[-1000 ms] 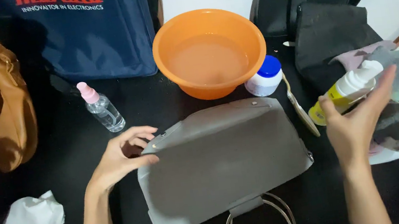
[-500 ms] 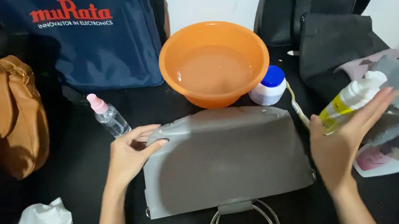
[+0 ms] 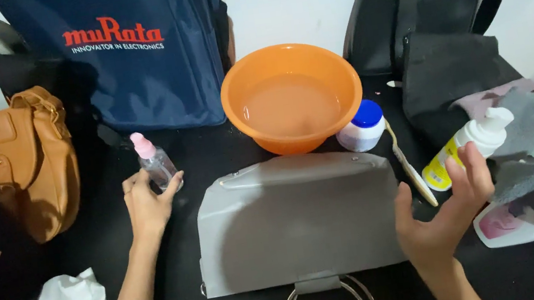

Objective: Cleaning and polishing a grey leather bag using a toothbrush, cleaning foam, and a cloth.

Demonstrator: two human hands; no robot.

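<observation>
Nearest, the grey handbag (image 3: 297, 219) lies flat at centre, now untouched: the left hand (image 3: 147, 205) has left its corner and closes around the small clear spray bottle (image 3: 156, 164) further left. The right hand (image 3: 444, 212), fingers spread, reaches the white-and-yellow pump bottle (image 3: 467, 146) without gripping. Farther back sits the orange basin (image 3: 292, 94).

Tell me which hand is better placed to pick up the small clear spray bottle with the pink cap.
Left. The left hand already has its fingers curled at the spray bottle, left of the grey handbag. The right hand is across the bag, open beside the yellow pump bottle.
</observation>
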